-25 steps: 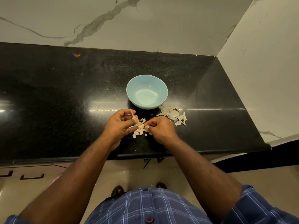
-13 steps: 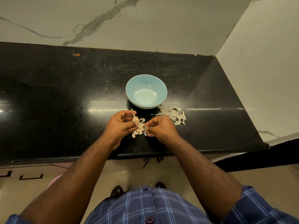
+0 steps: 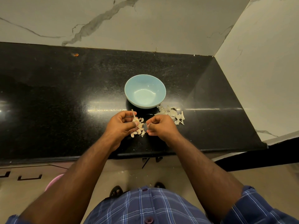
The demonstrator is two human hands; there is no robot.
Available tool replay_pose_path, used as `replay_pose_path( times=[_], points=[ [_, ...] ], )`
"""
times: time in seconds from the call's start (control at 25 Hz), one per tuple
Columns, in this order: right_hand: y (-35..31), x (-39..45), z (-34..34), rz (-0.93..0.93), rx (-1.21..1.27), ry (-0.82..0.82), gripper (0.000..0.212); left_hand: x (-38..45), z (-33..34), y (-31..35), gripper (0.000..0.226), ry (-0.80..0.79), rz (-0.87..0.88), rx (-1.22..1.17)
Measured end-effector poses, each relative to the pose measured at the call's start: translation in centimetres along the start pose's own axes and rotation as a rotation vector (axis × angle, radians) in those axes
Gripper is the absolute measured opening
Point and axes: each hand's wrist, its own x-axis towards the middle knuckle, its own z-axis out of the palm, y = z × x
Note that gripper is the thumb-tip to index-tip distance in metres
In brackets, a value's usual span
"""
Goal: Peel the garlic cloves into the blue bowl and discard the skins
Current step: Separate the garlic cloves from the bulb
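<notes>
Peeling garlic at a black countertop [image 3: 64, 97], seen from above. Left hand [image 3: 120, 125] curled around a garlic head [image 3: 135, 119], thumb pressed on it and the dry stem [image 3: 133, 113] poking up past the fingers. Right hand [image 3: 159, 126] just beside it, fingertips pinched together on something small and pale, likely a clove or a scrap of skin, though too small to tell for certain. Both forearms reaching forward from the bottom of the view, wrists close together above the near edge of the counter.

Loose garlic cloves [image 3: 139, 130] clustered on the counter between and beneath the two hands. Blue bowl [image 3: 159, 86] just beyond the hands, holding no cloves. Pile of papery skins [image 3: 172, 114] to the right of the bowl, beside the right hand, not yet discarded.

Judging by looks: cloves light, small and firm, easy to roll or slip from a loose pinch; skins thin, brittle and near weightless, apt to tear into flakes and cling to fingers. Best taken at a clove's pointed tip or root end, where the skin lifts, with the other hand steadying the body.
</notes>
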Motion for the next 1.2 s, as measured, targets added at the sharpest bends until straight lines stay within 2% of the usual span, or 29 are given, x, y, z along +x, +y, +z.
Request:
replay_pose_path(
  times=[0.08,0.16,0.24,0.4,0.48,0.64,0.84,1.2],
  points=[
    [0.4,0.5,-0.6,-0.059,-0.069,0.129,0.012,0.0,0.0,0.0,0.038,-0.005,-0.002,-0.002],
    [0.4,0.7,-1.6,-0.161,-0.276,0.234,0.021,-0.2,0.1,0.1,0.039,-0.012,-0.003,-0.006],
    [0.0,0.5,-2.0,-0.244,-0.337,0.244,0.027,-0.3,0.3,0.2,0.038,-0.022,0.002,-0.018],
    [-1.3,-1.0,-0.5,-0.21,0.013,-0.045,0.029,-0.6,0.6,0.3,0.034,-0.047,0.033,-0.029],
    [-1.0,-1.0,0.2,-0.221,0.077,-0.1,0.026,-0.8,0.6,0.3,0.031,-0.069,0.033,-0.048],
    [-1.0,-0.9,0.3,-0.244,0.124,-0.101,0.023,-0.8,0.5,0.0,0.023,-0.066,-0.009,-0.14],
    [-1.5,-1.2,0.6,-0.191,0.178,-0.082,0.016,-0.9,0.6,0.2,0.02,-0.038,0.003,-0.135],
    [-1.7,-1.1,1.1,-0.073,0.25,0.002,0.011,-1.0,1.4,-0.5,0.019,0.045,0.115,-0.058]
  ],
)
